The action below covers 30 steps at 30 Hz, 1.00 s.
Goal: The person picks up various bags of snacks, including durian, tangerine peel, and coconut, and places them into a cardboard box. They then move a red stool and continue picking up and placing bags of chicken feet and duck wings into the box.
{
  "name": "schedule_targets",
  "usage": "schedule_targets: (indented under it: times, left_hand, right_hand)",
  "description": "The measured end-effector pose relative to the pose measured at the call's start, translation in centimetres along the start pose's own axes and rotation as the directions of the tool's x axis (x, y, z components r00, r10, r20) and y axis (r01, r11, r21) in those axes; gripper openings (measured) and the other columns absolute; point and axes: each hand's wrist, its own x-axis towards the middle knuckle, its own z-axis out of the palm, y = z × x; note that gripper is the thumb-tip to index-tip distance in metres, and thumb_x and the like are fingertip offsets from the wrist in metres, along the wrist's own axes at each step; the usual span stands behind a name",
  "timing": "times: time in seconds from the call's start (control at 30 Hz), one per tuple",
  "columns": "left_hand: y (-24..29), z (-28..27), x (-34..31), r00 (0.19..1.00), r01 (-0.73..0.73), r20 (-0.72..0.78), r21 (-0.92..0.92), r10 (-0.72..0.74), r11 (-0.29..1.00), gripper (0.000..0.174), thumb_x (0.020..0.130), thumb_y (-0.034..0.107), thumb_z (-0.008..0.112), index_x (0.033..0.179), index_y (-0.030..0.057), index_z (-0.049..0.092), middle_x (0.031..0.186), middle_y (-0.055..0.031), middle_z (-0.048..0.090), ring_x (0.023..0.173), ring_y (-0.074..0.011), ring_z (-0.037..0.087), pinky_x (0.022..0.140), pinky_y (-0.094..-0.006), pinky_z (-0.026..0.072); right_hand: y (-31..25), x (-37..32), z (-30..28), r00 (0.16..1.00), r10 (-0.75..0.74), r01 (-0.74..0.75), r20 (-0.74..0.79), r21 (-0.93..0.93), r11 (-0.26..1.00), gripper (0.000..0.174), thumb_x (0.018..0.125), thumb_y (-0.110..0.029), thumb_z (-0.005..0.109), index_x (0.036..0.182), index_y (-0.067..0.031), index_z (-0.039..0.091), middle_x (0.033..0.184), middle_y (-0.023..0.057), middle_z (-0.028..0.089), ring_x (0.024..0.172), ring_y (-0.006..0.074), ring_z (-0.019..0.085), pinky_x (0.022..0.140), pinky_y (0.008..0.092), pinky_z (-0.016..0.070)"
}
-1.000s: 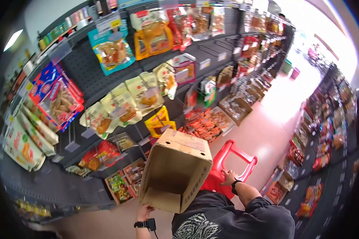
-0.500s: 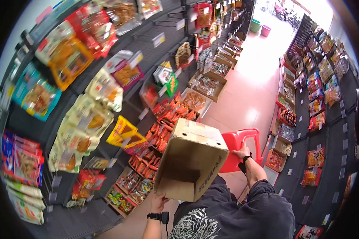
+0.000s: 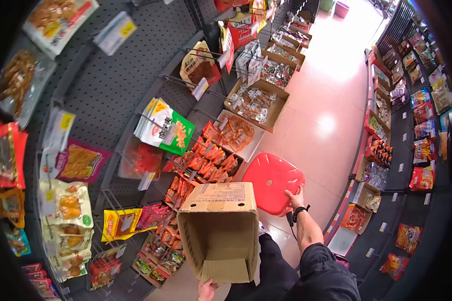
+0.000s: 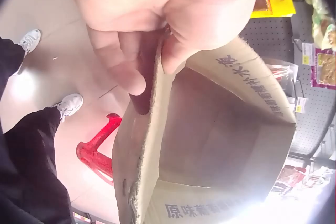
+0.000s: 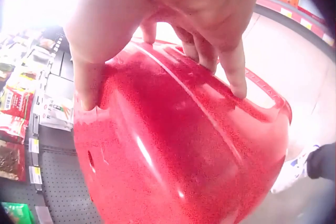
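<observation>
While the left hand (image 3: 206,289) has its grip clamped on the near edge of the box (image 3: 220,201), thumb inside, the right hand (image 3: 295,197) clamps the right edge of the stool (image 3: 268,194). The box's mouth faces the person; the stool is just beyond, to the right. Tiled floor (image 3: 319,143) stretches far between left shelves (image 3: 123,60) and right shelves (image 3: 412,206). Only the left wrist view shows both shoes (image 4: 70,105).

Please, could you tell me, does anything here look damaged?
A little: the cardboard box held by the left hand has a rough, frayed-looking edge, where a clean cut would look smooth. The red stool shows no obvious damage.
</observation>
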Motion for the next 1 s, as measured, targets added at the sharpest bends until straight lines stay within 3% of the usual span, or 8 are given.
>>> schedule_targets:
  times: [0.3,0.4,0.5,0.57,0.63,0.7,0.83,1.0]
  left_hand:
    - [1.1,7.6,4.1,0.987,0.141,-0.083,0.023,-0.139,0.990,0.021,0.085,0.008,0.056,0.106,0.0104,0.059,0.084,-0.0031,0.058,0.069,-0.0151,0.056,0.058,-0.0295,0.0479]
    - [1.4,10.4,6.6,0.986,0.042,0.163,0.023,-0.046,0.999,0.037,0.087,0.000,0.053,0.122,0.0101,0.047,0.103,-0.0047,0.063,0.079,-0.0202,0.064,0.060,-0.0345,0.0548]
    - [1.6,14.2,10.1,0.977,0.037,0.205,0.129,-0.063,0.991,0.039,0.088,0.002,0.054,0.125,0.0102,0.046,0.108,-0.0069,0.061,0.086,-0.0186,0.064,0.059,-0.0300,0.0558]
    - [2.6,18.2,11.8,0.979,0.040,0.190,0.169,-0.073,0.985,0.036,0.088,0.001,0.054,0.122,0.0085,0.048,0.106,-0.0069,0.062,0.084,-0.0180,0.064,0.059,-0.0289,0.0557]
    - [4.0,22.1,12.9,0.972,0.056,0.209,0.254,-0.112,0.966,0.030,0.087,0.002,0.053,0.117,0.0076,0.052,0.101,-0.0065,0.064,0.080,-0.0178,0.065,0.059,-0.0274,0.0552]
    - [4.2,25.3,14.5,0.971,0.049,0.203,0.361,-0.130,0.931,0.026,0.087,0.004,0.052,0.113,0.0067,0.055,0.097,-0.0066,0.066,0.076,-0.0182,0.066,0.057,-0.0287,0.0545]
    - [5.0,29.4,14.9,0.976,-0.014,0.206,0.371,-0.067,0.929,0.039,0.087,0.016,0.056,0.124,0.0044,0.048,0.091,-0.0072,0.065,0.076,-0.0197,0.065,0.051,-0.0301,0.0487]
    - [5.6,27.8,13.9,0.950,-0.280,0.125,0.746,0.287,0.604,0.064,0.084,0.040,0.057,0.130,-0.0016,0.040,0.088,-0.0164,0.066,0.069,-0.0262,0.066,0.061,-0.0360,0.0526]
  right_hand:
    - [-0.8,3.4,3.0,0.957,0.218,-0.258,0.192,0.219,0.941,0.090,0.078,-0.011,0.072,0.144,-0.0260,0.013,0.119,0.0125,0.056,0.106,0.0267,0.057,0.071,0.0514,0.0534]
    - [-1.5,3.4,0.7,0.894,0.354,-0.399,0.275,0.130,0.908,0.090,0.079,-0.008,0.071,0.145,-0.0277,0.013,0.121,0.0107,0.054,0.107,0.0270,0.056,0.076,0.0517,0.0520]
    - [4.5,5.5,-2.6,0.920,0.201,-0.208,0.336,-0.015,0.978,0.074,0.087,-0.012,0.062,0.145,-0.0295,0.019,0.124,0.0065,0.054,0.103,0.0230,0.058,0.074,0.0491,0.0511]
    - [1.6,3.1,-4.1,0.851,0.255,-0.384,0.459,0.213,0.898,0.052,0.092,-0.021,0.055,0.140,-0.0188,0.034,0.129,0.0029,0.050,0.112,0.0195,0.051,0.086,0.0434,0.0467]
    - [2.6,2.7,-6.5,0.861,-0.011,-0.052,0.508,0.109,0.993,0.050,0.094,-0.035,0.050,0.139,-0.0168,0.035,0.132,0.0031,0.048,0.120,0.0206,0.045,0.093,0.0415,0.0424]
    - [-0.8,-0.8,-7.9,0.884,0.304,-0.444,0.356,0.429,0.787,0.055,0.094,-0.047,0.043,0.140,-0.0200,0.033,0.138,0.0049,0.042,0.124,0.0232,0.042,0.097,0.0434,0.0384]
    - [-6.7,-8.8,-9.2,0.834,0.308,-0.412,0.457,0.146,0.899,0.071,0.087,-0.065,0.038,0.144,-0.0278,0.021,0.145,0.0085,0.030,0.128,0.0334,0.034,0.088,0.0585,0.0406]
    - [-12.7,-15.8,-6.2,0.730,0.437,-0.332,0.525,-0.287,0.899,0.070,0.087,-0.036,0.058,0.143,-0.0211,0.019,0.135,0.0133,0.038,0.111,0.0387,0.049,0.078,0.0575,0.0486]
